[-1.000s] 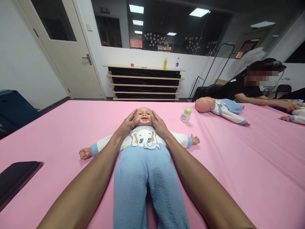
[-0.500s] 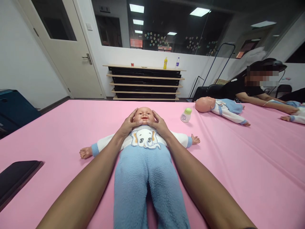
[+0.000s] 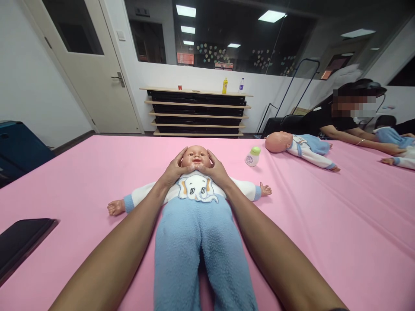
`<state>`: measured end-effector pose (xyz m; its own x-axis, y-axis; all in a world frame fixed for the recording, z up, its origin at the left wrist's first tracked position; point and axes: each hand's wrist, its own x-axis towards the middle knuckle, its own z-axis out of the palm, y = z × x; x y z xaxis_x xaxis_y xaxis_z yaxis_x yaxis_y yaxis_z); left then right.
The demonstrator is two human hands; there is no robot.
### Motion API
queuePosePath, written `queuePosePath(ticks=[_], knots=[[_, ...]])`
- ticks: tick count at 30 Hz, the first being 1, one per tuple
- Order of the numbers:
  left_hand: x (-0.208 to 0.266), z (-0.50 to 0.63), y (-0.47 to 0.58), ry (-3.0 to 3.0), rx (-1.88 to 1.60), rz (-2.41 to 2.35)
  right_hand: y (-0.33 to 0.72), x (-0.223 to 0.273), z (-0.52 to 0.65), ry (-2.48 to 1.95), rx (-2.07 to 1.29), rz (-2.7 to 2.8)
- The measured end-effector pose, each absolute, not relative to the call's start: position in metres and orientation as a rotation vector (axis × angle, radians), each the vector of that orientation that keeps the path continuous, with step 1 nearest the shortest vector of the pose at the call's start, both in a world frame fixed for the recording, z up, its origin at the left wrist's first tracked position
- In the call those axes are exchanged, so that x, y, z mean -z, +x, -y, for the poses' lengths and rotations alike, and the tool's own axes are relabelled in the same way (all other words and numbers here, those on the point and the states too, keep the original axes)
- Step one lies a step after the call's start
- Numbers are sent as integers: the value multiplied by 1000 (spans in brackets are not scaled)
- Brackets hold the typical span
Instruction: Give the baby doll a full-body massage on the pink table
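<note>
A baby doll (image 3: pixel 200 216) lies face up with its arms spread, dressed in blue fleece trousers and a white top with an elephant on the chest. My left hand (image 3: pixel 175 169) cups one side of its head, fingers along the cheek and temple. On the other side, my right hand (image 3: pixel 218 169) holds the head the same way. Both thumbs rest below the mouth at the chin, their tips close together. Behind my palms, the sides of the doll's head are hidden.
Pink cloth (image 3: pixel 81 172) covers the table. A lotion bottle (image 3: pixel 253 156) with a green cap stands right of the doll. Farther right lies another doll (image 3: pixel 279 142), near a co-worker (image 3: pixel 340 108) handling a third. A black flat object (image 3: pixel 26 242) lies at left.
My thumbs have slid slightly inward along the chin toward each other. The doll under my hands stays in place. At far right, blue trousers have risen near the co-worker's hands.
</note>
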<state>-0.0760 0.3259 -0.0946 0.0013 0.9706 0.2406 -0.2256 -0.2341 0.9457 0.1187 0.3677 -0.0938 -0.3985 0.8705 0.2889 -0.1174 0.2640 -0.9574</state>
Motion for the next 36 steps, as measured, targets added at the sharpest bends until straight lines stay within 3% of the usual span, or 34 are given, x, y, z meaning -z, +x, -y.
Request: queuePosePath(ticks=[7, 17, 28, 36], knots=[[94, -329, -79, 1110, -1428, -787, 115, 100, -377, -662, -1482, 1459], [92, -323, -74, 1242, -1457, -907, 118, 94, -367, -713, -1336, 1565], [97, -333, -81, 1017, -1508, -846, 114, 101, -378, -647, -1542, 1400], [91, -322, -73, 1257, -1465, -969, 117, 97, -370, -738, -1289, 1601]])
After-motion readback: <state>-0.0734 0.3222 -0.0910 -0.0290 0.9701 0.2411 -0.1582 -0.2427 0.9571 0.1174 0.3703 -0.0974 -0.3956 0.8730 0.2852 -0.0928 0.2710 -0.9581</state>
